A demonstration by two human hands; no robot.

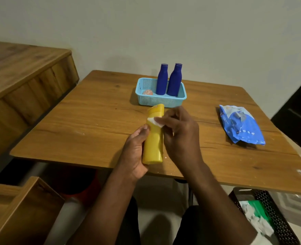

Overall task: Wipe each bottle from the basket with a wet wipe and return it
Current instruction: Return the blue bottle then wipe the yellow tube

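Observation:
My left hand (134, 152) grips the lower half of a yellow bottle (154, 138), held tilted over the table's front part with its cap end pointing toward the basket. My right hand (178, 133) pinches a white wet wipe (155, 121) against the bottle's upper body. Behind them the light blue basket (178, 99) holds two upright dark blue bottles, the left one (162, 79) and the right one (175, 80), plus a small pinkish round item (148, 92).
A blue pack of wet wipes (240, 125) lies on the wooden table (86, 121) at the right. A wooden cabinet (22, 76) stands at the left, and a dark perforated bin (268, 213) with rubbish sits on the floor at the lower right.

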